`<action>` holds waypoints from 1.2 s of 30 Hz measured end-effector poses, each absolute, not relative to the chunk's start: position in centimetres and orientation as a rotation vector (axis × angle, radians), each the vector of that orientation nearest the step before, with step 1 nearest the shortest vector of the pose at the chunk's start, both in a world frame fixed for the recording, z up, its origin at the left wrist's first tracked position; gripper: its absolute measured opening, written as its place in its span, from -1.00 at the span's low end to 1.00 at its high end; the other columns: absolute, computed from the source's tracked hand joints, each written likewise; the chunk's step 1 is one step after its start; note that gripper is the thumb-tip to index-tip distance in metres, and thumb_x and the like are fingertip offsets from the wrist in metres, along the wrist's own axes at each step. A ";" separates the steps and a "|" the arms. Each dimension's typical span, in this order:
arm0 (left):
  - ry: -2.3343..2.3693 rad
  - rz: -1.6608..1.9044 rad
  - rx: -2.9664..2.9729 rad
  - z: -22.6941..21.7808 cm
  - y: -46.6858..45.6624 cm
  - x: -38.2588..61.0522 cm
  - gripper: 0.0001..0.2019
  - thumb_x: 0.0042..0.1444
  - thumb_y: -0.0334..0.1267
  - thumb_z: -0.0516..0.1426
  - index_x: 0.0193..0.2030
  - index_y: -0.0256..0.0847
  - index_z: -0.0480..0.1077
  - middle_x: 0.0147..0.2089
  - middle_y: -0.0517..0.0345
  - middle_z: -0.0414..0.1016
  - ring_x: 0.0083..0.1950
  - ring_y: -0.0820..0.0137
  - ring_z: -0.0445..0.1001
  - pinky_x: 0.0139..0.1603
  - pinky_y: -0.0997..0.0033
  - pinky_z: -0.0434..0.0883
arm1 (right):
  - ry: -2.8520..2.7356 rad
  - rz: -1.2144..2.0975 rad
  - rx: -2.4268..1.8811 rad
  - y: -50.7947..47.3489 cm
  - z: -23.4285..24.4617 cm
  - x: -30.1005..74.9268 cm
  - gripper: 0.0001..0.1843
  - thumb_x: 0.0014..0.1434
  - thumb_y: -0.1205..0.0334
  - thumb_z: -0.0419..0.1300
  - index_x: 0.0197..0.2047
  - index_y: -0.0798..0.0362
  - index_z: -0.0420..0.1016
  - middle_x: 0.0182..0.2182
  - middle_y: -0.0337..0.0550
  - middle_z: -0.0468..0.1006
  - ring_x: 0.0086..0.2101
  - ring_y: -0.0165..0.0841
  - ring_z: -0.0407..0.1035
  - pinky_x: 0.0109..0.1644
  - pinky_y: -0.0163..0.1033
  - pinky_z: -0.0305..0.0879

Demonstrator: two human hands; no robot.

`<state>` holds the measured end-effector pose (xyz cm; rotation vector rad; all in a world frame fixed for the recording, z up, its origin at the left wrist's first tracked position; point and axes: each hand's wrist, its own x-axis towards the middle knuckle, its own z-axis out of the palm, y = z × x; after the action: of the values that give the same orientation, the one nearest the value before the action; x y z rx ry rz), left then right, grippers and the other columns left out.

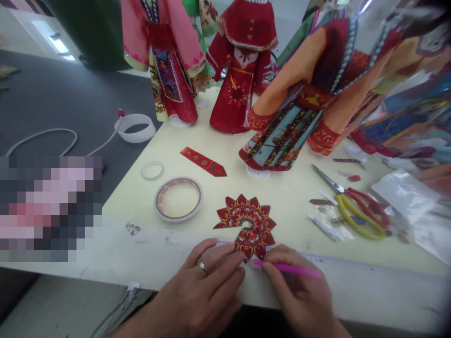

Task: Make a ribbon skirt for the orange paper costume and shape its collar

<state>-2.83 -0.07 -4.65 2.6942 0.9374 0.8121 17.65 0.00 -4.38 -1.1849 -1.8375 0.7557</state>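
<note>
A red cutout with an ornate pattern and a pointed, petal-like outer edge (259,223) lies on the cream tabletop, open on its left side. My left hand (207,281), with a ring on one finger, rests palm down with its outstretched fingertips on the cutout's lower edge. Between thumb and fingers my right hand (299,286) grips a slim pink pen-like tool (287,268). The tool's tip points left, close to the cutout's lower points and my left fingertips. Partly under both hands runs a clear ruler (317,259).
Behind stand costumed doll figures in pink (172,61), red (236,89) and orange (292,108). Left of the cutout lie a tape roll (179,199) and a red strip (203,161). Scissors (327,178) and yellow-handled pliers (357,220) lie right, beside plastic bags (412,192).
</note>
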 end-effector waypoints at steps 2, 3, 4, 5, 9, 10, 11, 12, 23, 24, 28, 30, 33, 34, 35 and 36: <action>0.931 0.796 2.684 -4.4 0.0 -2.8 -0.79 0.09 -0.42 0.08 -0.12 -0.33 0.41 0.02 0.01 0.47 0.11 0.22 0.32 0.18 0.12 0.18 | -1.835 0.758 -1.181 0.0 -4.3 17.6 -0.89 0.14 0.46 0.10 -0.32 0.10 0.39 -0.45 -0.20 0.45 -0.42 -0.44 0.38 -0.38 -0.33 0.37; 0.935 0.782 2.672 -4.3 0.0 -2.8 -0.79 0.09 -0.42 0.07 -0.13 -0.32 0.41 0.03 0.02 0.46 0.12 0.22 0.30 0.20 0.12 0.15 | -1.834 0.758 -1.179 0.0 -4.3 17.6 -0.90 0.14 0.46 0.10 -0.32 0.10 0.39 -0.45 -0.20 0.45 -0.42 -0.45 0.38 -0.38 -0.33 0.37; 0.941 0.772 2.661 -4.2 0.0 -2.8 -0.80 0.09 -0.42 0.06 -0.13 -0.32 0.41 0.05 0.02 0.45 0.14 0.22 0.28 0.22 0.12 0.13 | -1.831 0.754 -1.175 0.0 -4.3 17.6 -0.90 0.14 0.46 0.10 -0.33 0.10 0.39 -0.45 -0.20 0.45 -0.42 -0.45 0.38 -0.38 -0.34 0.37; 0.943 0.766 2.653 -4.1 0.0 -2.9 -0.79 0.09 -0.42 0.06 -0.13 -0.32 0.40 0.08 0.02 0.43 0.16 0.21 0.26 0.24 0.10 0.10 | -1.830 0.752 -1.174 0.0 -4.3 17.6 -0.90 0.14 0.46 0.10 -0.32 0.10 0.39 -0.45 -0.21 0.45 -0.42 -0.45 0.38 -0.38 -0.34 0.37; 0.936 0.715 2.636 -3.8 0.0 -3.0 -0.76 0.10 -0.43 0.04 -0.07 -0.33 0.35 0.15 0.02 0.37 0.24 0.20 0.16 0.29 0.06 0.01 | -1.836 0.743 -1.166 0.2 -4.2 17.5 -0.90 0.15 0.46 0.10 -0.32 0.10 0.39 -0.45 -0.20 0.46 -0.42 -0.45 0.38 -0.39 -0.33 0.37; 0.934 0.683 2.631 -3.8 0.0 -3.0 -0.75 0.10 -0.44 0.04 -0.06 -0.32 0.34 0.16 0.04 0.36 0.25 0.21 0.14 0.30 0.06 0.00 | -1.838 0.744 -1.165 0.2 -4.2 17.5 -0.90 0.15 0.45 0.10 -0.32 0.10 0.39 -0.46 -0.20 0.45 -0.43 -0.45 0.38 -0.39 -0.33 0.37; 0.931 0.650 2.625 -3.7 0.0 -3.0 -0.74 0.10 -0.44 0.03 -0.05 -0.31 0.33 0.16 0.05 0.36 0.26 0.22 0.13 0.30 0.06 -0.02 | -1.840 0.748 -1.163 0.2 -4.1 17.5 -0.90 0.15 0.45 0.10 -0.33 0.10 0.39 -0.46 -0.20 0.45 -0.43 -0.45 0.38 -0.40 -0.33 0.37; 0.931 0.618 2.618 -3.6 0.1 -3.1 -0.74 0.10 -0.43 0.03 -0.04 -0.31 0.33 0.17 0.07 0.35 0.27 0.22 0.11 0.31 0.05 -0.03 | -1.838 0.750 -1.162 0.2 -4.1 17.5 -0.90 0.15 0.45 0.10 -0.33 0.10 0.39 -0.47 -0.20 0.45 -0.44 -0.45 0.38 -0.39 -0.33 0.37; 0.921 0.549 2.565 -3.7 0.0 -3.0 -0.60 0.03 -0.43 0.06 0.07 -0.34 0.24 0.19 0.08 0.32 0.30 0.19 0.01 0.33 0.02 -0.16 | -1.834 0.766 -1.171 0.0 -4.4 17.7 -0.90 0.15 0.45 0.10 -0.32 0.10 0.39 -0.45 -0.19 0.45 -0.42 -0.44 0.38 -0.38 -0.32 0.37; 0.918 0.542 2.562 -3.8 0.0 -3.0 -0.60 0.02 -0.43 0.06 0.06 -0.34 0.24 0.20 0.09 0.31 0.31 0.19 0.00 0.33 0.02 -0.19 | -1.836 0.767 -1.167 0.0 -4.3 17.7 -0.90 0.15 0.45 0.09 -0.32 0.10 0.39 -0.45 -0.19 0.45 -0.42 -0.44 0.38 -0.38 -0.32 0.36; 0.918 0.549 2.557 -4.1 -0.1 -3.1 -0.60 0.01 -0.42 0.07 0.05 -0.32 0.26 0.21 0.12 0.30 0.32 0.20 -0.03 0.34 0.07 -0.26 | -1.841 0.778 -1.165 0.0 -4.3 17.6 -0.90 0.15 0.45 0.09 -0.32 0.11 0.39 -0.45 -0.19 0.45 -0.42 -0.43 0.38 -0.39 -0.31 0.35; 0.930 0.544 2.554 -4.2 -0.1 -3.1 -0.60 0.01 -0.42 0.07 0.05 -0.32 0.25 0.21 0.13 0.30 0.32 0.21 -0.03 0.34 0.08 -0.27 | -1.839 0.777 -1.168 0.0 -4.4 17.6 -0.90 0.15 0.45 0.09 -0.33 0.11 0.39 -0.46 -0.19 0.45 -0.43 -0.43 0.37 -0.39 -0.30 0.34; 0.939 0.555 2.552 -4.3 -0.1 -3.0 -0.58 0.02 -0.43 0.06 0.07 -0.32 0.24 0.20 0.13 0.31 0.32 0.21 -0.03 0.34 0.07 -0.27 | -1.856 0.781 -1.162 -0.2 -4.6 17.8 -0.89 0.16 0.46 0.08 -0.33 0.11 0.39 -0.47 -0.20 0.44 -0.43 -0.42 0.36 -0.39 -0.29 0.33; 0.936 0.568 2.553 -4.3 -0.1 -3.0 -0.57 0.02 -0.43 0.06 0.08 -0.33 0.23 0.20 0.13 0.31 0.32 0.21 -0.03 0.34 0.07 -0.26 | -1.866 0.782 -1.163 -0.2 -4.6 17.8 -0.88 0.16 0.47 0.08 -0.33 0.11 0.39 -0.47 -0.20 0.44 -0.42 -0.42 0.35 -0.39 -0.28 0.32; 0.933 0.571 2.555 -4.3 -0.1 -3.0 -0.57 0.02 -0.43 0.06 0.09 -0.33 0.22 0.19 0.12 0.31 0.32 0.20 -0.04 0.34 0.06 -0.26 | -1.876 0.782 -1.163 -0.3 -4.6 17.9 -0.88 0.15 0.48 0.07 -0.33 0.10 0.39 -0.46 -0.19 0.44 -0.42 -0.41 0.35 -0.38 -0.28 0.32; 0.935 0.572 2.555 -4.3 -0.1 -3.0 -0.57 0.03 -0.43 0.06 0.09 -0.33 0.22 0.19 0.12 0.31 0.32 0.20 -0.04 0.34 0.05 -0.25 | -1.885 0.782 -1.163 -0.3 -4.6 18.0 -0.87 0.15 0.48 0.07 -0.32 0.10 0.38 -0.45 -0.19 0.44 -0.41 -0.41 0.35 -0.38 -0.27 0.32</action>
<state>-2.98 -0.10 -4.31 2.5550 0.9348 0.5716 17.96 -0.32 -4.62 -1.1625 -1.8848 0.7821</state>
